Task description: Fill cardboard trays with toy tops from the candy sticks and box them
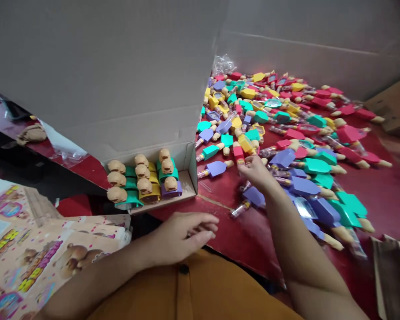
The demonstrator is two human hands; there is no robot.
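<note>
My right hand (256, 172) reaches into a spread of bear-headed toys with clear tubes. Its fingers are closed at a toy; a yellow bear-headed toy (246, 144) and a red one (239, 154) both meet the fingertips, and which is gripped is partly hidden. My left hand (183, 234) hovers in front of my body, holding nothing, fingers loosely stretched to the right. Beyond it stands an open carton (189, 183) with rows of bear-headed toys: green ones (130, 183) left, yellow ones (151, 191) in the middle, green and a purple one (171, 189) right.
Purple, green, red and yellow toys cover much of the red table (226, 249). The carton's tall grey flap (120, 66) rises behind it. Printed bear-pattern cardboard sheets (60, 258) are stacked at left. Clear plastic (224, 64) lies at the back; brown cardboard (393, 271) stands right.
</note>
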